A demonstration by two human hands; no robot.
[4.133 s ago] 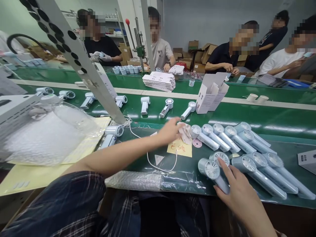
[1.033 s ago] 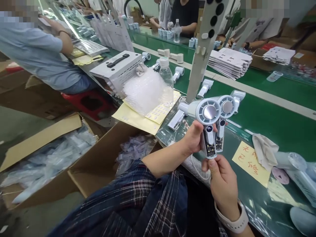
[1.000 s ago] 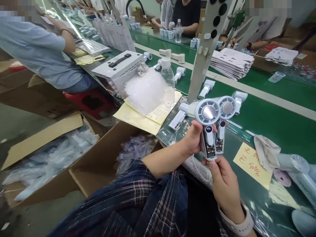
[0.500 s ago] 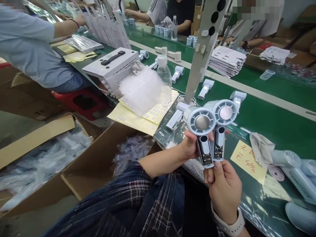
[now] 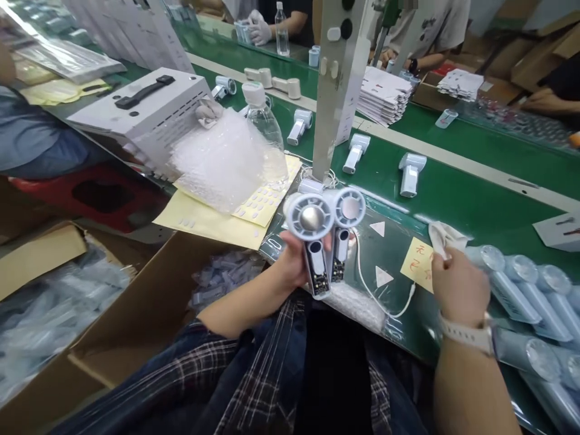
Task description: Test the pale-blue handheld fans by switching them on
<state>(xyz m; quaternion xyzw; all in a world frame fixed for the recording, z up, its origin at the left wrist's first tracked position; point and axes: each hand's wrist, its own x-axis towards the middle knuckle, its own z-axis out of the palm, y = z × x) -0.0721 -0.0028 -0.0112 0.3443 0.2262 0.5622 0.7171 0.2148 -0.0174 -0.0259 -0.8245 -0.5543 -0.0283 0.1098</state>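
Observation:
Two light-blue handheld fans are gripped by my left hand (image 5: 293, 261), side by side with their round heads up. The nearer handheld fan (image 5: 318, 266) shows a circuit board in its opened handle; the second handheld fan (image 5: 348, 208) sits behind and to the right, its board partly visible. Over on the right, my right hand (image 5: 460, 284) is closed on a whitish cloth (image 5: 446, 234), and its fingers are slightly blurred. Beside that hand lies a yellow note (image 5: 417, 264) with red writing. A white cable (image 5: 360, 260) curves across the mat between my hands.
Wrapped fans (image 5: 516, 290) lie in rows at the right. A metal post (image 5: 333, 90) rises behind the held fans. Bubble wrap (image 5: 217, 160), a plastic bottle (image 5: 267, 127) and a white box-shaped device (image 5: 145, 115) stand left. An open carton (image 5: 136, 308) is below. Other people sit across the line.
My right hand has let go of the fans and moved right onto the cloth. My left hand still holds both fans. The camera view has turned to the right.

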